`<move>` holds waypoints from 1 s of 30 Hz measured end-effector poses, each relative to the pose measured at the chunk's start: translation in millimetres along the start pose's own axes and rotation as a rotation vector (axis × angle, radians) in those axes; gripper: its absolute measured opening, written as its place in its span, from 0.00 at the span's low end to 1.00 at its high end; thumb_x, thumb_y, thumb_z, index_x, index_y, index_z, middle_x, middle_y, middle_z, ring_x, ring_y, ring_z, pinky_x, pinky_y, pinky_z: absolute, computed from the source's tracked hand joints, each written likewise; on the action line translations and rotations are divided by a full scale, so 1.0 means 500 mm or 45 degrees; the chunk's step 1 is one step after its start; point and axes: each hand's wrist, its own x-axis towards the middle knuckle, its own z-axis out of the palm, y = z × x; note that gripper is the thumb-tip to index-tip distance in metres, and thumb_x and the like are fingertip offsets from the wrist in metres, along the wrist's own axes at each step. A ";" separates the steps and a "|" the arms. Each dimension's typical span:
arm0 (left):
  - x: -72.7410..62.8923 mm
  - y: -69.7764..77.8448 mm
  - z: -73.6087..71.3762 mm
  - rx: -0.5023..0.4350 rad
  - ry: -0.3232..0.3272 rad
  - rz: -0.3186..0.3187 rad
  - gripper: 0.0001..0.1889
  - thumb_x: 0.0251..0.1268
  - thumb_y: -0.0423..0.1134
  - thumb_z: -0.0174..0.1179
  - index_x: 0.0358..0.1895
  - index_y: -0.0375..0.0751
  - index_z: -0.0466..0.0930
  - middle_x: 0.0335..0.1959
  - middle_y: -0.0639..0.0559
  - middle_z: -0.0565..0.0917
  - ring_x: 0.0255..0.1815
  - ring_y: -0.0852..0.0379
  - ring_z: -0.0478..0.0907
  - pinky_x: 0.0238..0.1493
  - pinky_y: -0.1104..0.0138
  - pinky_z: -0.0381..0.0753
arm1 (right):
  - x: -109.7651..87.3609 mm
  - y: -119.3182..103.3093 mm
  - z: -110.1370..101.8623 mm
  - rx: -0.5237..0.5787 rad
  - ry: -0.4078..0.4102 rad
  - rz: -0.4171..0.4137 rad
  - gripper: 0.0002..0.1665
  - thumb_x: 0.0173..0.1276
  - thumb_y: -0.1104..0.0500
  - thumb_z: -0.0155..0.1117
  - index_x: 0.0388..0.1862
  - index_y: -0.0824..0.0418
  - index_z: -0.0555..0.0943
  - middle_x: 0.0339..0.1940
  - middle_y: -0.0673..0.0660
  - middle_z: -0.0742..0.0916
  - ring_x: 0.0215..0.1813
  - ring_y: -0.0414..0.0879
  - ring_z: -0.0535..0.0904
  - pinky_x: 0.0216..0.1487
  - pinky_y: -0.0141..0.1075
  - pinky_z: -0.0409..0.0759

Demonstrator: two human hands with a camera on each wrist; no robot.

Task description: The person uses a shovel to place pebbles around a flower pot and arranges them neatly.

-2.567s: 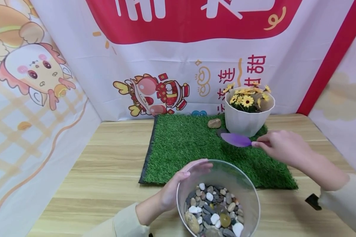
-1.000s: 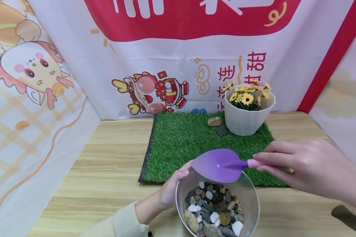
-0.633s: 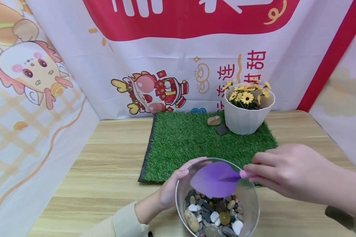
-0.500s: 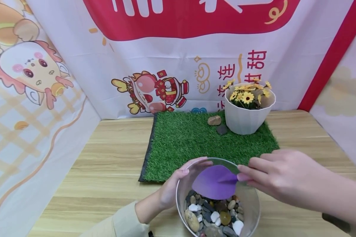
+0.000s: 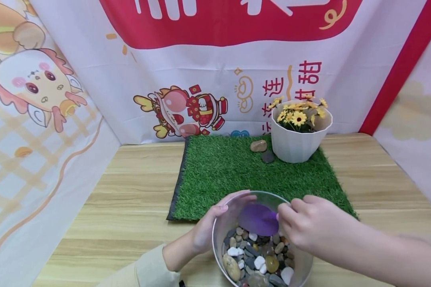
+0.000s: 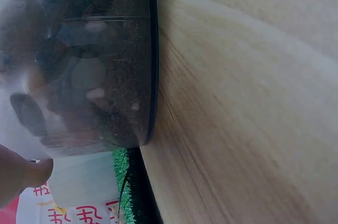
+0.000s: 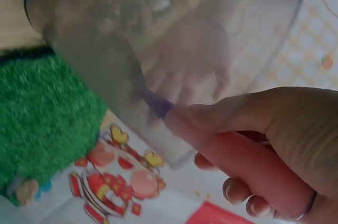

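A see-through plastic bucket (image 5: 305, 263) of pebbles (image 5: 249, 251) stands at the table's front. My left hand (image 5: 202, 229) rests against the bucket's left outer side, fingers spread along the wall; the right wrist view shows them through the plastic. My right hand (image 5: 310, 223) grips the pink handle (image 7: 237, 160) of a small garden trowel, its fingers curled round it at the bucket's right rim. The trowel's purple blade (image 5: 258, 219) is inside the bucket, just above or touching the pebbles; I cannot tell which. In the left wrist view, dark stones (image 6: 29, 113) show through the bucket wall.
Behind the bucket lies a green artificial grass mat (image 5: 230, 171). On it stand a white pot (image 5: 298, 147) of yellow flowers (image 5: 298, 117), a brown stone (image 5: 258, 146) and a dark stone (image 5: 267, 156). Printed cloth (image 5: 215, 63) hangs at the back and sides.
My right hand has brought the trowel from near the flower pot, forward and down into the bucket. The dark stone by the pot is now uncovered. My left hand has stayed on the bucket.
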 end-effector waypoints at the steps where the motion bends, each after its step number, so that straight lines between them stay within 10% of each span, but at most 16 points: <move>1: -0.001 -0.001 0.000 0.008 0.003 0.001 0.34 0.78 0.47 0.27 0.79 0.29 0.47 0.79 0.31 0.57 0.81 0.43 0.52 0.78 0.48 0.52 | 0.000 -0.001 0.004 0.006 -0.010 -0.013 0.39 0.77 0.70 0.23 0.24 0.60 0.85 0.23 0.51 0.73 0.18 0.40 0.67 0.16 0.29 0.64; 11: -0.003 -0.002 -0.002 0.023 0.010 -0.022 0.34 0.79 0.48 0.28 0.80 0.30 0.48 0.79 0.31 0.58 0.80 0.38 0.55 0.78 0.43 0.51 | -0.010 -0.014 0.015 0.227 -0.063 -0.110 0.09 0.66 0.61 0.63 0.27 0.53 0.85 0.23 0.45 0.73 0.18 0.37 0.64 0.14 0.27 0.59; 14: -0.001 -0.002 -0.002 0.032 0.015 -0.010 0.34 0.78 0.48 0.28 0.80 0.30 0.48 0.79 0.31 0.58 0.80 0.40 0.55 0.78 0.44 0.51 | -0.011 -0.011 0.016 0.215 -0.090 -0.134 0.10 0.44 0.55 0.79 0.27 0.51 0.86 0.24 0.45 0.74 0.18 0.37 0.64 0.14 0.28 0.61; 20: 0.002 0.001 -0.002 0.050 0.003 0.013 0.34 0.79 0.48 0.27 0.80 0.29 0.48 0.79 0.31 0.58 0.79 0.39 0.55 0.77 0.43 0.52 | -0.005 -0.010 0.016 0.146 -0.062 -0.200 0.05 0.60 0.60 0.66 0.26 0.50 0.86 0.23 0.45 0.74 0.18 0.37 0.63 0.14 0.28 0.60; 25: 0.003 0.002 -0.002 0.049 0.004 0.025 0.34 0.79 0.48 0.28 0.80 0.29 0.48 0.79 0.30 0.58 0.79 0.38 0.55 0.77 0.42 0.53 | 0.006 -0.010 0.010 0.027 -0.059 -0.336 0.39 0.74 0.70 0.23 0.25 0.51 0.84 0.24 0.47 0.75 0.17 0.40 0.62 0.16 0.31 0.60; 30: 0.000 0.000 -0.001 0.051 -0.003 0.023 0.34 0.79 0.48 0.27 0.80 0.29 0.47 0.79 0.31 0.57 0.79 0.39 0.55 0.78 0.43 0.51 | 0.001 0.001 0.012 0.173 -0.101 -0.294 0.13 0.62 0.62 0.60 0.20 0.47 0.77 0.22 0.44 0.73 0.17 0.38 0.63 0.15 0.30 0.60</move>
